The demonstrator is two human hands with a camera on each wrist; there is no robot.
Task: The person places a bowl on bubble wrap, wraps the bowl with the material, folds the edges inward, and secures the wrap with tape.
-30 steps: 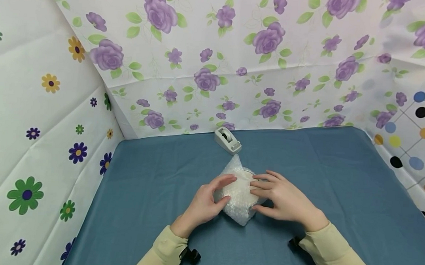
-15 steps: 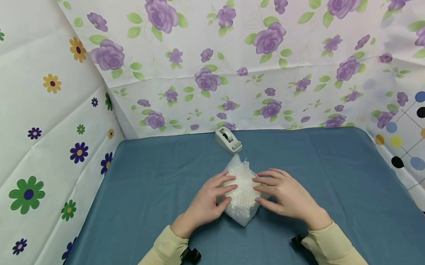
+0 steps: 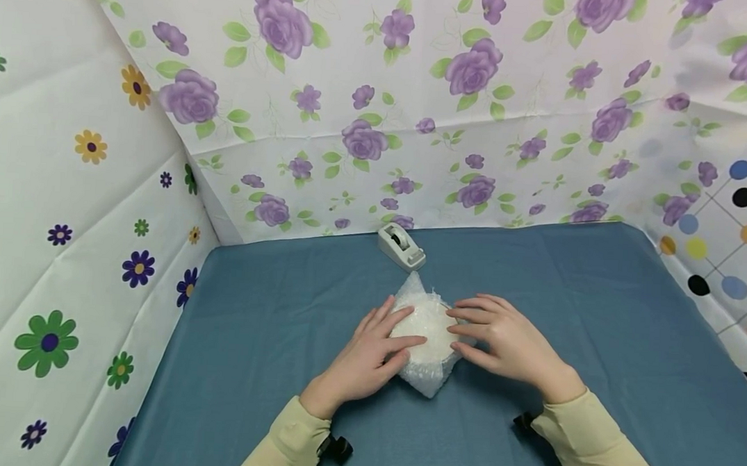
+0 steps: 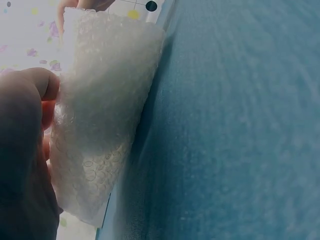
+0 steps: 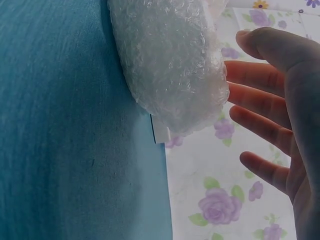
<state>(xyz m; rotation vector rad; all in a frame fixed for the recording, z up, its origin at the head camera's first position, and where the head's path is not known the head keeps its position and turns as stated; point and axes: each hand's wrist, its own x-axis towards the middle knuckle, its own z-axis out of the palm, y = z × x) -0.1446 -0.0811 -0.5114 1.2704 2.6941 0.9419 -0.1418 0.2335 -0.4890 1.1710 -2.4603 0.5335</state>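
Observation:
A bundle of bubble wrap [image 3: 431,322], whitish and pointed at its far and near corners, lies on the blue cloth. My left hand [image 3: 363,354] rests on its left side, fingers spread and relaxed over the top. In the left wrist view, the thumb and fingers touch one side of the thick wrapped bundle [image 4: 100,100]. On the right, my right hand [image 3: 511,342] has its fingertips at the bundle's edge. The right wrist view shows these fingers extended and apart beside the wrap [image 5: 170,65]. Whatever is inside the wrap is hidden.
A white tape dispenser [image 3: 401,247] stands just beyond the bundle, near the back edge of the blue tablecloth [image 3: 269,326]. Flowered sheets [image 3: 330,85] hang behind and to the left, and a dotted one [image 3: 724,234] on the right.
My left fingers have slid further over the top of the bundle. The right hand has shifted slightly to the right. The wrap's far edge lifted, then flattened again.

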